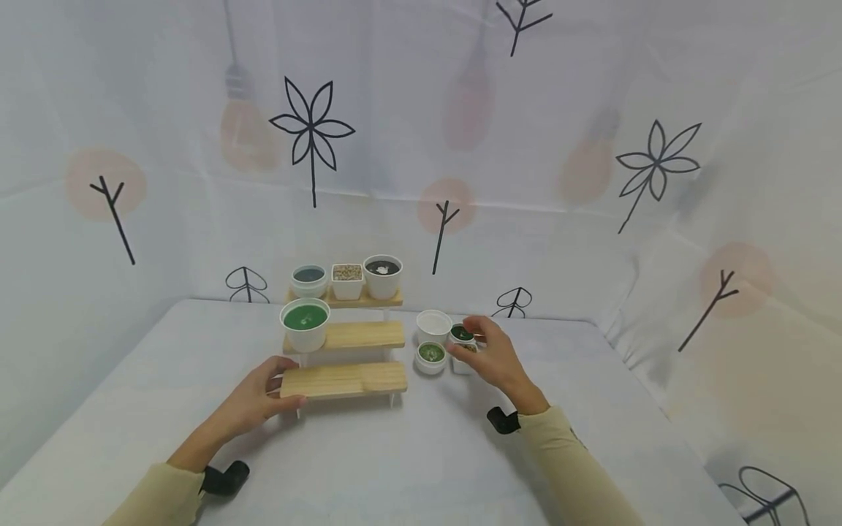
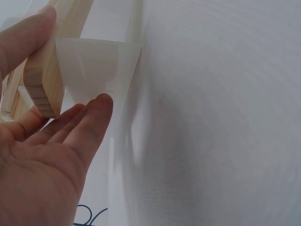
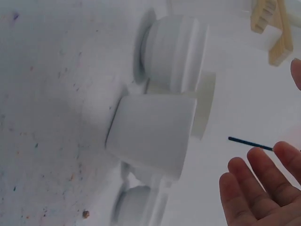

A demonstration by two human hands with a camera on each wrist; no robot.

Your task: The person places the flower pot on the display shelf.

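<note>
My left hand [image 1: 253, 398] grips the left end of the lowest step of a tiered wooden stand [image 1: 345, 380]. In the left wrist view the thumb lies on the board and the fingers reach round its end, beside a translucent leg [image 2: 96, 66]. My right hand [image 1: 493, 358] is over a cluster of small cups, fingers spread and apart from the square white cup [image 3: 153, 134] in the right wrist view. The cluster also has a white round cup [image 1: 434, 326], a green-filled cup [image 1: 430, 358] and a dark green-filled cup [image 1: 462, 334], partly hidden by the fingers.
On the top step stand a dark-filled bowl [image 1: 308, 281], a square cup of grains [image 1: 347, 281] and a larger dark-filled cup [image 1: 384, 277]. A big green-filled cup [image 1: 305, 325] is at the middle step's left end. Patterned cloth [image 1: 395, 146] hangs behind the white table [image 1: 368, 467].
</note>
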